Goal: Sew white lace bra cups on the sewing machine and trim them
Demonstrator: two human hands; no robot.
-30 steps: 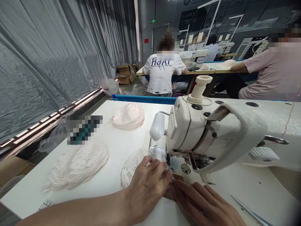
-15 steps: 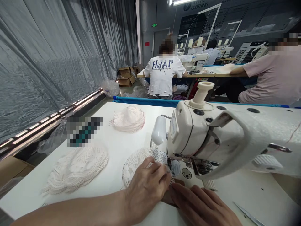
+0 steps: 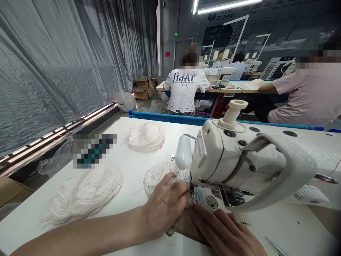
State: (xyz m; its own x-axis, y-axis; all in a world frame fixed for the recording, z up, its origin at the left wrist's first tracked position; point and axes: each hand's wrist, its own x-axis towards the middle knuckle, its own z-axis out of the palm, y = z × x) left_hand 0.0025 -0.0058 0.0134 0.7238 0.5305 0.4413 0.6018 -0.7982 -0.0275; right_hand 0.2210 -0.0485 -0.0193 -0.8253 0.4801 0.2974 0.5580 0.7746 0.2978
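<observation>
A rounded white lace piece (image 3: 157, 175) lies at the needle area of the white sewing machine (image 3: 213, 156), its right edge by the presser foot. My left hand (image 3: 166, 204) rests over its near side, fingers curled and pressed down on the lace. Close to those fingertips, my right hand (image 3: 226, 229) has its fingers together, the tips at the near edge of the lace; its thumb is hidden. Beneath both hands shows a brown flat piece (image 3: 188, 227) on the machine bed. The needle point itself is hard to make out.
Left on the white table (image 3: 133, 199) lies a stack of white lace pieces (image 3: 85, 193). Another pale stack with loose red threads (image 3: 146, 137) sits farther back. A pointed metal tool (image 3: 275, 246) lies at lower right. People sit at another sewing table (image 3: 250, 89) beyond.
The view has shifted slightly. The lace piece has turned a little and moved closer to the machine. My hands have moved slightly, and more of the brown piece shows between them.
</observation>
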